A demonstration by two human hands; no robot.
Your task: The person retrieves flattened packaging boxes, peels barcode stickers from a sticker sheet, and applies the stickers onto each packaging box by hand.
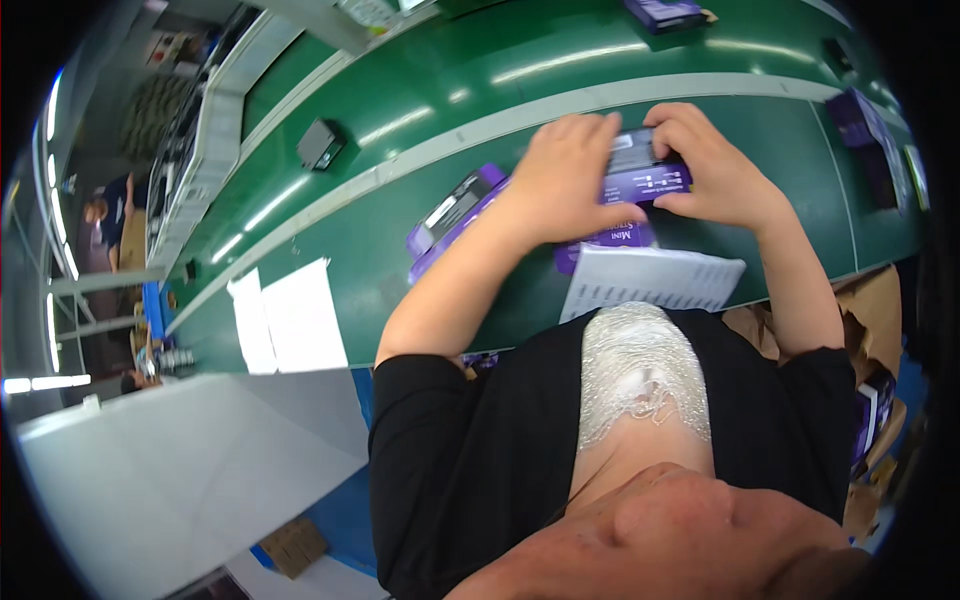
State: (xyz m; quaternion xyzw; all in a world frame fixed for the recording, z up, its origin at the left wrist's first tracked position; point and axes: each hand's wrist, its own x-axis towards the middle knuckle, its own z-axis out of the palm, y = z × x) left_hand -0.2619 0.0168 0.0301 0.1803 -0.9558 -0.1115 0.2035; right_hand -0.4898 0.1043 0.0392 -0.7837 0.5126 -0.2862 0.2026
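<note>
A purple box (648, 187) with a grey-and-black upper part lies on the green table in front of me. My left hand (572, 180) grips its left side, fingers bent and slightly blurred, thumb reaching toward the near edge. Round the right end curls my right hand (715, 172), fingers at the far side and thumb nearer me. Just below is another purple printed piece (612, 238), partly covered; I cannot tell whether it joins the box. A white printed sheet (655, 280) lies closest to my chest. Beside my left forearm rests a second purple package (455, 212) with a grey label.
White papers (295, 318) lie on the table at left. A small black box (321, 145) sits beyond the pale rail (480, 133). More purple boxes stand at far right (868, 140) and at the back (665, 14). Brown paper packaging (872, 318) is beside my right arm.
</note>
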